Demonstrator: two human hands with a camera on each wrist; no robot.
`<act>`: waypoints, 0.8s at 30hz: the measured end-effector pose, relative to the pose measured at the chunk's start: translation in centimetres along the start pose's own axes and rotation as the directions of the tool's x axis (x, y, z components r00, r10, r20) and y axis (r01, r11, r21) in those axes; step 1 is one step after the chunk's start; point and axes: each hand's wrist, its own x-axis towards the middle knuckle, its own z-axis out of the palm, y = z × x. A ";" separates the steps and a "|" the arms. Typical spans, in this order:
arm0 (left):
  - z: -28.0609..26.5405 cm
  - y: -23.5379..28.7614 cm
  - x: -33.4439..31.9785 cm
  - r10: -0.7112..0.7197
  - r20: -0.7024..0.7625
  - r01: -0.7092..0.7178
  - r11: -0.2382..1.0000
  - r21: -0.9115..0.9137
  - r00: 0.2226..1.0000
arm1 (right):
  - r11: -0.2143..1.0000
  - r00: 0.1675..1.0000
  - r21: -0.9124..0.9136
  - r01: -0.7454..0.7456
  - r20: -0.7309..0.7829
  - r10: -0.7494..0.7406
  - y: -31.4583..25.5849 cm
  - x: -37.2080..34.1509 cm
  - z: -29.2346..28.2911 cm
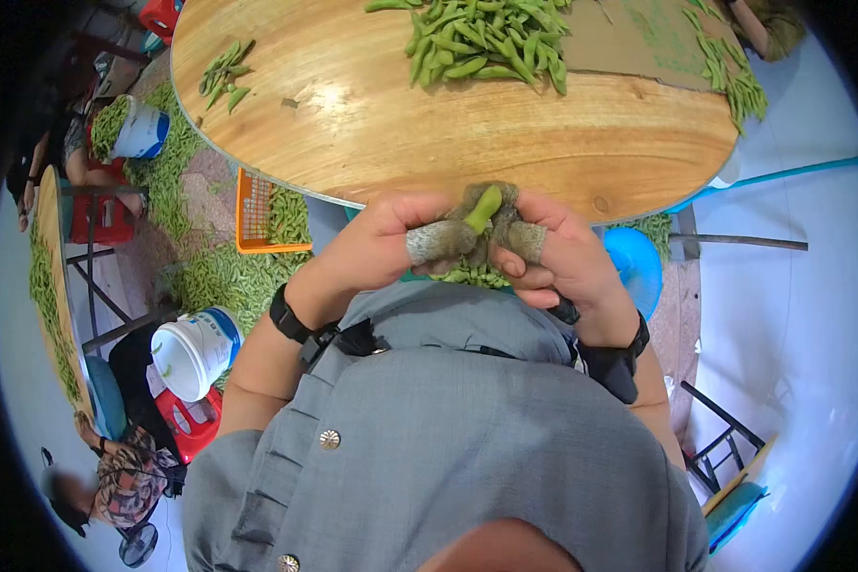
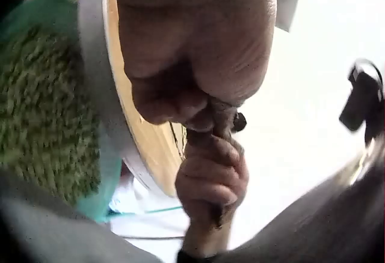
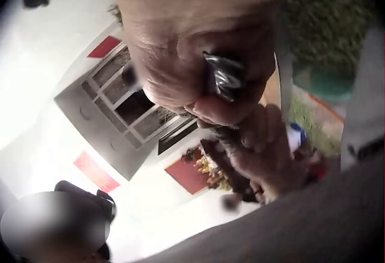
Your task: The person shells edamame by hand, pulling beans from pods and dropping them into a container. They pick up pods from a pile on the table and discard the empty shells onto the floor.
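Observation:
A green pod (image 1: 483, 209) is pinched between the taped fingers of both hands, just off the table's near edge. The left hand (image 1: 400, 234) holds it from the left with its thumb and fingers. From the other side the right hand (image 1: 553, 250) meets it, its lower fingers curled round a dark-handled tool (image 1: 564, 310); in the right wrist view a shiny dark piece of this tool (image 3: 225, 76) shows in the palm. The tool's working end is hidden. Below the hands, shelled green beans (image 1: 475, 276) lie in a green container.
The wooden table (image 1: 353, 143) bears a large heap of pods (image 1: 486, 43) and a small pile (image 1: 225, 74). Pods cover the floor at the left, by an orange crate (image 1: 255, 212) and a white bucket (image 1: 196, 353). A blue stool (image 1: 634, 267) stands at the right. Other people sit at the left.

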 end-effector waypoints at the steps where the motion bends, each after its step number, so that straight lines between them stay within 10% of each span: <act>1: 0.0 0.0 0.0 -0.201 0.116 0.230 0.901 -0.366 0.973 | 1.000 1.000 0.001 0.002 -0.003 -0.002 -0.1 0.0 -0.1; 3: 0.1 -0.4 0.4 -0.188 0.149 0.235 0.875 -0.423 0.971 | 0.998 1.000 0.049 -0.025 0.009 0.024 -0.4 0.1 -0.4; 4: 0.4 -0.7 0.9 0.018 -0.039 -0.017 1.000 0.017 0.999 | 0.998 1.000 0.050 -0.026 0.008 0.025 -0.4 0.3 -0.4; 5: 0.7 -0.9 1.2 0.284 -0.112 -0.197 0.852 0.485 0.952 | 0.999 0.998 -0.034 0.000 -0.065 -0.002 -0.4 0.7 -0.3; 6: 0.9 -0.8 1.3 0.282 -0.115 -0.195 0.853 0.484 0.952 | 0.993 0.990 -0.119 0.019 -0.135 -0.036 -0.2 1.0 -0.2; 8: 1.0 -0.5 1.3 0.485 0.056 -0.142 0.142 0.980 0.873 | 0.985 0.984 -0.161 0.066 -0.151 -0.090 0.1 1.4 0.2; 12: 1.8 -0.4 1.8 0.550 0.008 -0.092 0.126 0.988 0.835 | 0.951 0.963 -0.252 0.178 -0.155 -0.221 0.3 1.5 0.7; 14: 1.6 -1.0 1.9 0.587 -0.107 -0.288 0.539 0.791 0.802 | 0.966 0.967 -0.194 0.169 -0.159 -0.201 0.2 1.0 0.3; 15: 1.4 -1.0 1.7 0.584 -0.106 -0.289 0.541 0.790 0.804 | 0.979 0.971 -0.136 0.155 -0.159 -0.176 0.1 0.8 0.0; 16: 1.0 -0.8 1.4 0.210 -0.227 -0.171 0.969 0.179 0.951 | 0.979 0.971 -0.135 0.154 -0.161 -0.175 0.1 0.5 -0.4; 17: 0.8 -0.5 1.3 -0.168 -0.049 0.121 0.854 -0.506 0.985 | 0.988 0.985 -0.081 0.133 -0.097 -0.141 0.0 0.4 -1.0; 19: 1.1 0.0 1.2 -0.171 -0.041 0.133 0.874 -0.467 0.984 | 0.993 0.993 -0.025 0.116 -0.031 -0.116 0.4 0.7 -1.4; 22: 1.3 0.4 1.2 -0.062 -0.145 0.074 0.994 0.080 0.987 | 0.773 0.854 -0.552 0.313 -0.193 -0.484 1.1 1.3 -1.1; 24: 1.6 1.4 1.4 0.021 -0.129 0.018 0.957 0.290 0.991 | 0.289 0.711 -0.928 0.235 -0.039 -0.702 0.6 1.3 -1.1</act>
